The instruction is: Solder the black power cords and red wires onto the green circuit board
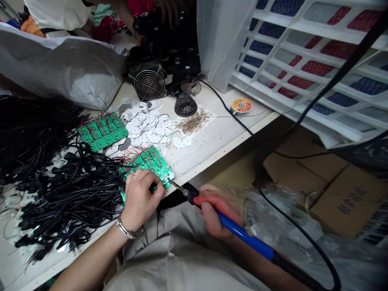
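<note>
My right hand [216,212] is wrapped round the blue handle of a soldering iron [242,232]. The iron's tip meets the near right corner of a green circuit board [153,161] with red wires rising from it. Over the board's near side rests my left hand [141,194], its fingers curled in a pinch; whatever they hold is hidden. Farther back lies a second green circuit board [104,131], also with red and dark wires. A heap of black power cords [81,186] with plugs reaches up to my left hand.
White board pieces [147,125] lie scattered behind the boards. Beyond are a fan [150,84], an iron stand [186,104] and a solder spool [241,106]. A white crate [273,60] stands right. The iron's black cable [291,216] loops beside me. Another person's hand [169,9] shows at the top.
</note>
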A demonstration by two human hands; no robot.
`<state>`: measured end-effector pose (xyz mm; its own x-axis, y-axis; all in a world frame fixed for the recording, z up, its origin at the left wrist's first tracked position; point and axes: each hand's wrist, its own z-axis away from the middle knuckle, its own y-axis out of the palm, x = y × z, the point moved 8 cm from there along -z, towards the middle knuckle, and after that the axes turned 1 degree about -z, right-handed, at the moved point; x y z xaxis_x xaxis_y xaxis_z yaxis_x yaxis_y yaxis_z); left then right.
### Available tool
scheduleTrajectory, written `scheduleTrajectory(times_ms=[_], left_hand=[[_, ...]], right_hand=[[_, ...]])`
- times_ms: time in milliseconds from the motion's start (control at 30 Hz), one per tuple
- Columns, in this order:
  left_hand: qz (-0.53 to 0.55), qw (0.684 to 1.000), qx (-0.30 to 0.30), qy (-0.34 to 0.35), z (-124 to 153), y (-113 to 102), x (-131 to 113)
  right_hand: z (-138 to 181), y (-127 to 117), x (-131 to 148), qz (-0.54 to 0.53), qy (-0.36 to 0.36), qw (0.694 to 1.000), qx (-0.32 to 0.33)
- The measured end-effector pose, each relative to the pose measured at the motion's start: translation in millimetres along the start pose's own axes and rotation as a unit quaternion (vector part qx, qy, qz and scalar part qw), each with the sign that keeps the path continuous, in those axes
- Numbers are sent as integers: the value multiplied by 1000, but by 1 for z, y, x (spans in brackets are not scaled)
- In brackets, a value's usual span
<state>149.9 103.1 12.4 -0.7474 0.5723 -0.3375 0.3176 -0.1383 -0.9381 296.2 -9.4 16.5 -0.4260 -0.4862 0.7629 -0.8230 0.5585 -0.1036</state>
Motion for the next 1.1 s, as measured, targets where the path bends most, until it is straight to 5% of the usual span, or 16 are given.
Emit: scheduleTrajectory(times_ms=[400, 1100], left_hand=[[14, 1000, 0, -14, -5, 0, 5], [1, 1000, -28, -1, -5, -3, 4]], right_hand=[[1, 6, -9, -12, 57, 998, 4], [-10, 12, -5, -15, 0, 999, 40]])
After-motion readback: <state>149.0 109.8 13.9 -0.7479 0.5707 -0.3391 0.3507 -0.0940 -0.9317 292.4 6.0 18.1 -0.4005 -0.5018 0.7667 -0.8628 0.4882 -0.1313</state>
